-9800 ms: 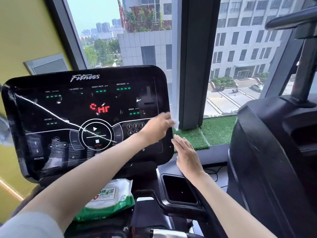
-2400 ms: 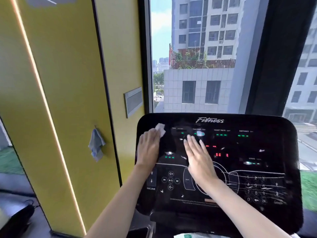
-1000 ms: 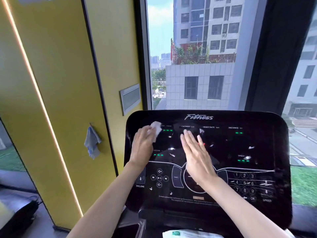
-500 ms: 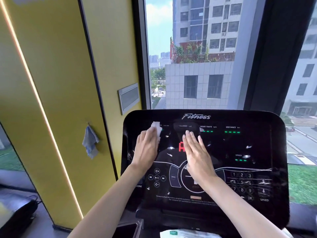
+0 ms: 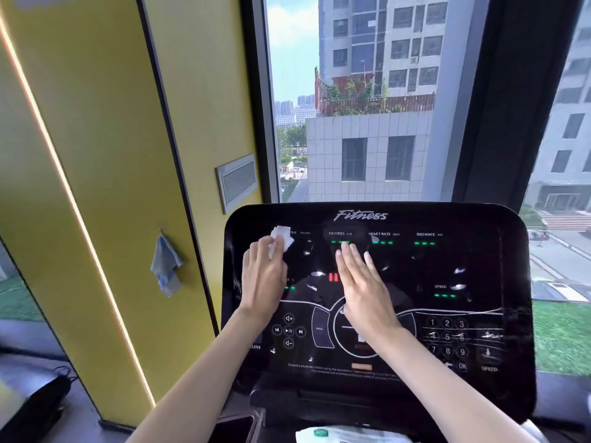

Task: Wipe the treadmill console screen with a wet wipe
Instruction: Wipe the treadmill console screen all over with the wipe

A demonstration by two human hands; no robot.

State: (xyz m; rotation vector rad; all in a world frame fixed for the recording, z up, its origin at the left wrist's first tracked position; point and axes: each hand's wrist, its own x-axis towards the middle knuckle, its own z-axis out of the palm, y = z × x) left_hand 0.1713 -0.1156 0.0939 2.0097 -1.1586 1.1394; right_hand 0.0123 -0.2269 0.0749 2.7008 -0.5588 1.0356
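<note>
1. At the lower middle of the view, below a window, a glossy black treadmill console screen [image 5: 447,266] faces the person. White flecks and streaks mark the glass, thickest by the number keys at lower right. Overlapping strokes toward that side, with light pressure so no key is triggered, would likely suit.
2. Flat on the screen's middle lies the right hand [image 5: 361,282], fingers straight and close together, holding nothing. It seems to brace the console and should lift away before the wipe reaches it, or prints may remain.
3. Near the upper left corner, the left hand [image 5: 263,279] curls its fingers onto the wipe and presses it to the glass.
4. Jutting past those fingertips, the wet wipe [image 5: 281,238] is a small, white, crumpled wad beside the TIME label.
</note>
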